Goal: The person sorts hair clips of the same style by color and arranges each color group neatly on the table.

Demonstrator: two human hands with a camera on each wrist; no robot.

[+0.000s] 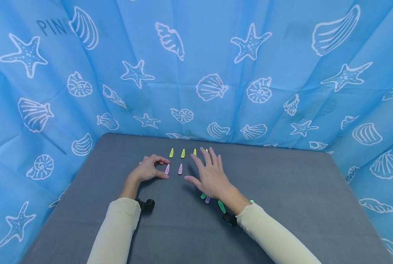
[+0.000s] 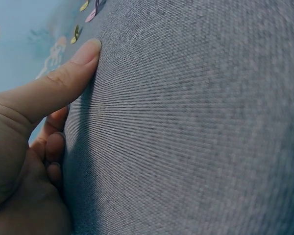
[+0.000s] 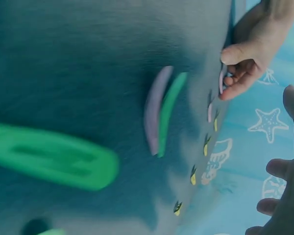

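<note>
My left hand [image 1: 147, 169] is low over the table, thumb and index finger at the two ends of a pink snap hair clip [image 1: 167, 169]. A second pink hair clip [image 1: 180, 169] lies just right of it. Farther back runs a row of several yellow hair clips [image 1: 183, 153]. My right hand [image 1: 213, 180] hovers with fingers spread and holds nothing; it partly covers the right end of that row. Beneath it, a purple hair clip [image 3: 157, 110] and a green hair clip [image 3: 170, 115] lie side by side. In the left wrist view the left thumb [image 2: 68, 73] shows, but its clip is hidden.
Another green hair clip [image 1: 221, 206] lies by the right wrist, with more green peeking out near the sleeve. The grey cloth-covered table [image 1: 282, 183] reaches back to a blue curtain [image 1: 190, 55] printed with shells and starfish. Both wrists wear small black cameras [image 1: 147, 205].
</note>
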